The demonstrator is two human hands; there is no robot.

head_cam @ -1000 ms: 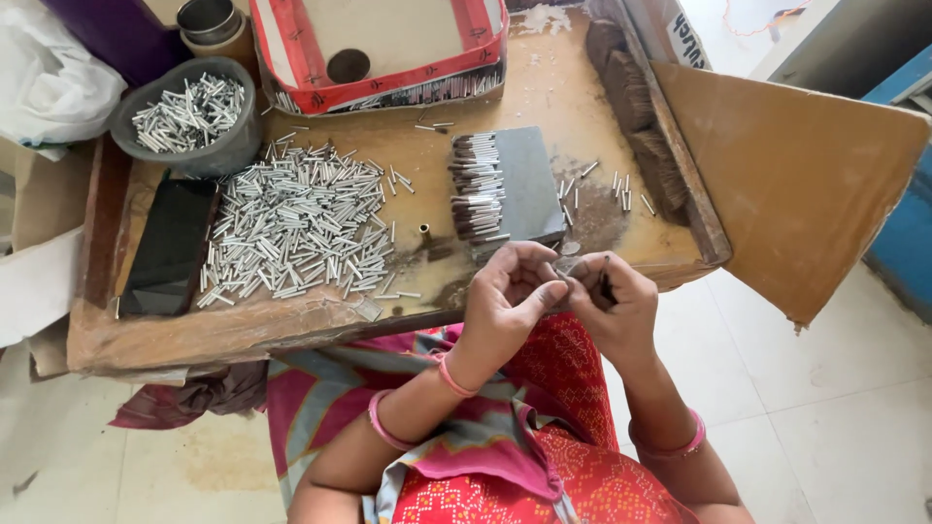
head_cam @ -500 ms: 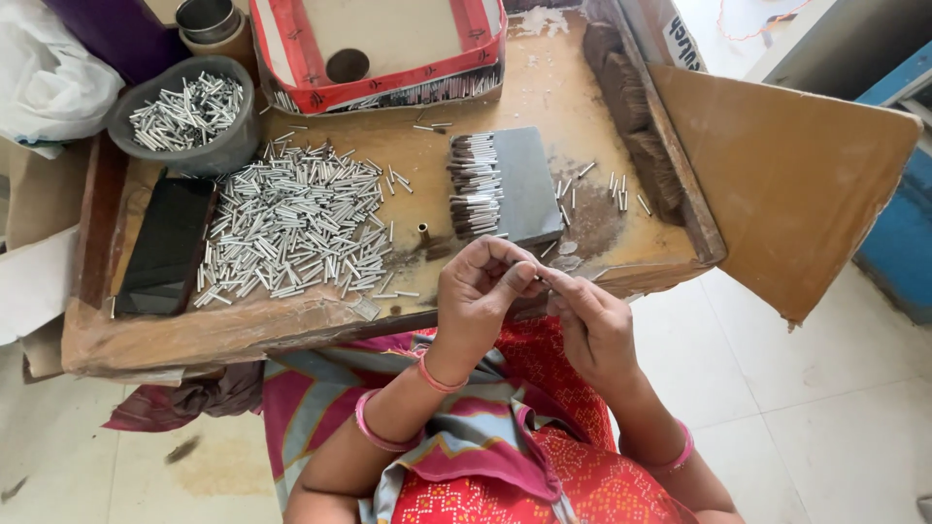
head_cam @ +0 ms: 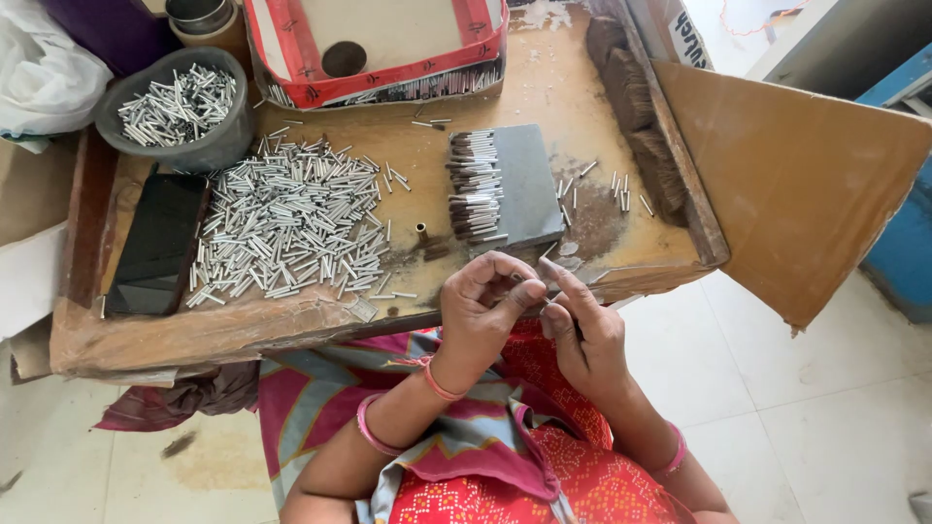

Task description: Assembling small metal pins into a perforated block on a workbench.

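Both hands have drifted slightly apart; my left hand and right hand pinch a thin tube. At 11 o'clock I see the loose tube pile; the grey block sits at 12.

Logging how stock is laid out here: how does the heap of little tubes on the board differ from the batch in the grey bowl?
The heap of tubes is far larger and spreads loose and flat over the wooden board; the tubes in the bowl are fewer and held in by the grey bowl. The heap lies near the left hand; the bowl sits in the far corner. Both are short, pale tubes lying jumbled.
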